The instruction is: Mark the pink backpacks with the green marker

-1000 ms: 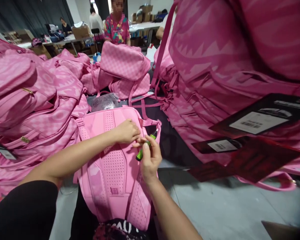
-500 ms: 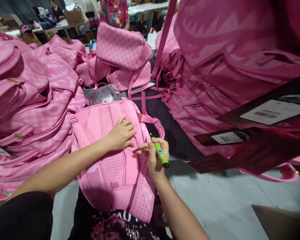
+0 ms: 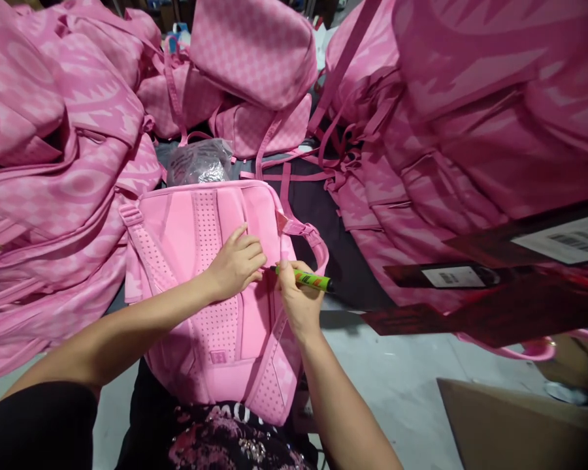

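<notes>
A pink backpack [image 3: 225, 222] leans against my lap with its padded back and perforated straps facing me. Flat on the middle of that back panel lies my left hand [image 3: 238, 262], fingers spread and pointing up. My right hand [image 3: 298, 287] grips a bright green marker [image 3: 310, 280] with a black end. The marker's tip points left, close to my left fingertips at the panel's right part. Whether the tip touches the fabric is hard to tell.
Piles of pink backpacks stand at the left [image 3: 93, 117] and right [image 3: 451, 143]. Checkered pink bags [image 3: 255, 52] lie behind. Black hang tags [image 3: 451, 275] jut in from the right. A clear plastic bag [image 3: 200, 162] sits beyond the backpack; cardboard [image 3: 509, 424] is at lower right.
The marker has swung from steeply slanted to nearly level, its tip now by my left hand. My right hand has moved slightly left. The view has tipped down and closer.
</notes>
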A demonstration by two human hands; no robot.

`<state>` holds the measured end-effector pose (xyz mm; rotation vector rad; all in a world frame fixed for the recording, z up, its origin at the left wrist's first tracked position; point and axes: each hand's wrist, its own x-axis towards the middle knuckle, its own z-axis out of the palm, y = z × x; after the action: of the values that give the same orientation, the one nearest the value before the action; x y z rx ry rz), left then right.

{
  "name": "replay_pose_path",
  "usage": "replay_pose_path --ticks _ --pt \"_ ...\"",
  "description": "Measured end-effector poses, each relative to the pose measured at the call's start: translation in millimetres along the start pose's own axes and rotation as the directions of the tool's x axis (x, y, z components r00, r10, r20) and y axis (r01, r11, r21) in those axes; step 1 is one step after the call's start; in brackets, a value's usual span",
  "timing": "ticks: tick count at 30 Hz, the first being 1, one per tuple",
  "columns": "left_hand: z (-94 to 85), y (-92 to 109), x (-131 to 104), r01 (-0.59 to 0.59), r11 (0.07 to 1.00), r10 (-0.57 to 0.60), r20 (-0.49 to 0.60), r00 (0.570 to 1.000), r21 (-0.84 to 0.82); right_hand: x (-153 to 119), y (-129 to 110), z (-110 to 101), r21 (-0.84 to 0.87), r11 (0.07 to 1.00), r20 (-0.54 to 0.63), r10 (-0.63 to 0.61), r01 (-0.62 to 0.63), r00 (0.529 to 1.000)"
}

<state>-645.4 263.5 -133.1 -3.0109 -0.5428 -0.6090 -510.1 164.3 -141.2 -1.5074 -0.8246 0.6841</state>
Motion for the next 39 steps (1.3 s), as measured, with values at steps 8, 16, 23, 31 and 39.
replay_pose_path --ticks 8,16,23,31,39 --pt "8.4 -2 -1 -0.034 0.998 0.036 -0.048 0.998 0.052 1 9 4 0.045 0.995 -0.035 0.092 -0.09 0.995" --pt "9.0 -3 -2 -0.042 0.995 0.047 -0.057 0.997 0.086 0 6 7 -0.006 0.998 -0.074 0.056 -0.057 0.996" --pt "10.0 -3 -3 -0.04 0.996 0.044 -0.048 0.998 0.078 1 10 7 -0.015 0.999 -0.074 0.03 -0.031 0.997" --pt "11.3 -4 -2 -0.042 0.996 0.046 -0.046 0.998 0.077 2 11 6 -0.031 0.999 -0.065 0.019 -0.021 0.998" --pt "9.5 -3 0 -0.049 0.994 0.056 -0.072 0.996 0.102 1 13 2 -0.038 0.999 0.003 0.015 -0.014 1.0"
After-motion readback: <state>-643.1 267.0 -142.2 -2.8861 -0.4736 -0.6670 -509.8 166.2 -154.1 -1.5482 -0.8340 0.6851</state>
